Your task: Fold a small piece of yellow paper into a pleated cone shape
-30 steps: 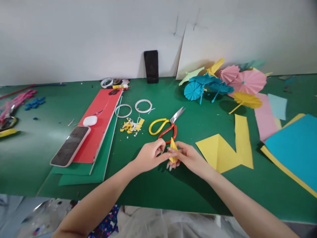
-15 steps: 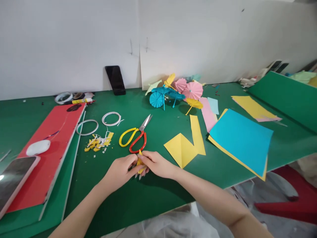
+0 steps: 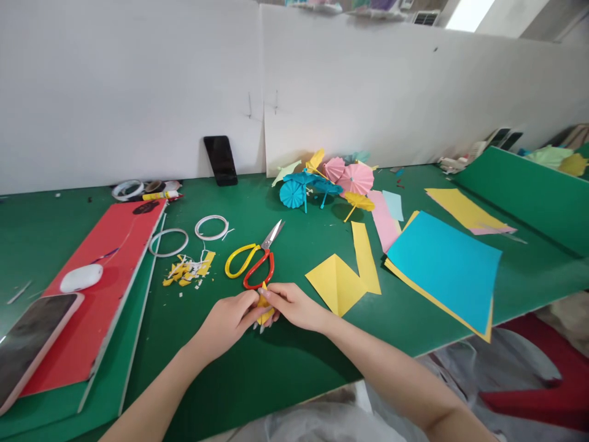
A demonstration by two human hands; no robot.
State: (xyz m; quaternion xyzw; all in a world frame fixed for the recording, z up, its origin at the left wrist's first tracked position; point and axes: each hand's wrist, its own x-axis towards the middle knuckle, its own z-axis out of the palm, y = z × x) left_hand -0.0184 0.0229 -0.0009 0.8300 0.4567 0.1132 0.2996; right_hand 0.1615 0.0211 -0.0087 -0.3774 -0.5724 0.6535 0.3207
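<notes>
Between my two hands is a small piece of folded yellow paper [image 3: 265, 314], its pointed tip sticking up. My left hand [image 3: 231, 318] is closed on its left side, the thumb pressed along it. From the right, my right hand [image 3: 293, 305] pinches the same paper near the tip. The fingers cover much of it. Just beyond my hands lie scissors [image 3: 263, 248] with one yellow and one red handle, blades slightly apart. To the right rest a creased yellow paper square [image 3: 337, 283] and a yellow paper strip [image 3: 365, 258].
Paper umbrellas [image 3: 326, 181] stand by the wall. A blue sheet [image 3: 446, 264] lies on yellow paper at right. Left are tape rings [image 3: 211, 217], yellow scraps [image 3: 186, 270], a red board [image 3: 92, 325], a white earbud case [image 3: 81, 278] and a phone [image 3: 37, 337]. Another phone [image 3: 221, 161] leans upright.
The view has tilted up slightly, showing more above the wall. My hands keep hold of the folded yellow paper, with only a slight shift of the fingers.
</notes>
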